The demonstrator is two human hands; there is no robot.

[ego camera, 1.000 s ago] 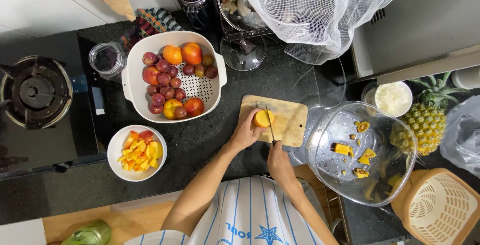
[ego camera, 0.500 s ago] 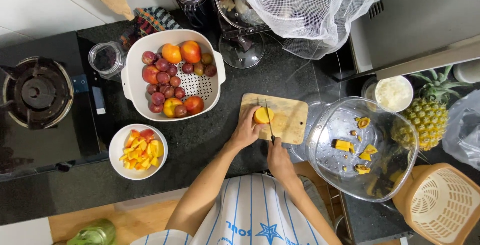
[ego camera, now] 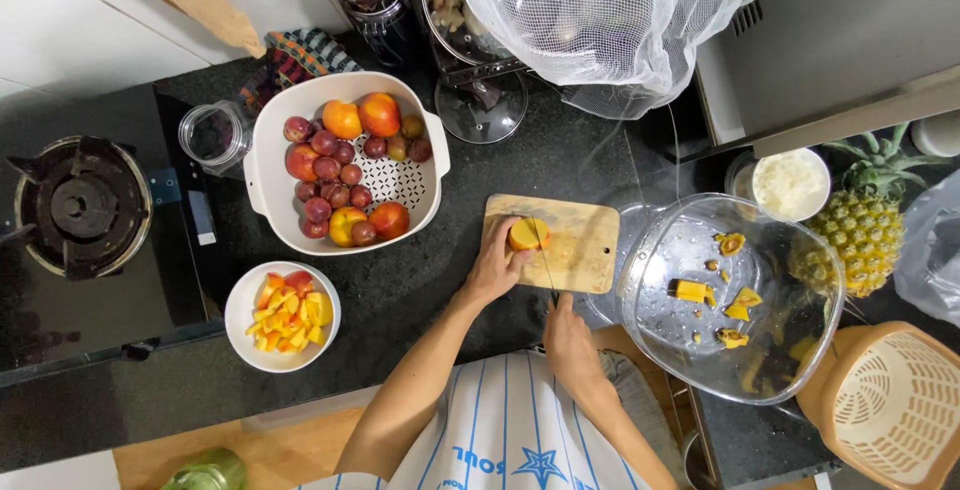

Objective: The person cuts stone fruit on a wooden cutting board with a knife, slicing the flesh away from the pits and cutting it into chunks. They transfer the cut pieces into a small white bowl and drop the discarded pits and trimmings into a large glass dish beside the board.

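Head view, looking down on a dark speckled worktop (ego camera: 560, 160). Left hand (ego camera: 495, 268) rests on the near-left part of a wooden cutting board (ego camera: 585, 250), fingers curled around an orange-yellow fruit (ego camera: 528, 234) and holding it against the board. Right hand (ego camera: 568, 342) sits at the near edge of the worktop, closed around the handle of a knife (ego camera: 545, 265); the thin blade runs away from the body and lies across the fruit, touching it. Just right of the board: a clear glass bowl (ego camera: 800, 350) with a few yellow scraps inside. Left of the board: a white colander bowl (ego camera: 270, 190) holding whole red, purple and orange fruits. Nearer the body, left: a small white bowl (ego camera: 240, 302) with cut yellow and red fruit pieces. Far right: a pineapple (ego camera: 850, 235), and beside it a small white tub (ego camera: 790, 185). A white mesh cover (ego camera: 600, 20) hangs over the far side of the worktop.
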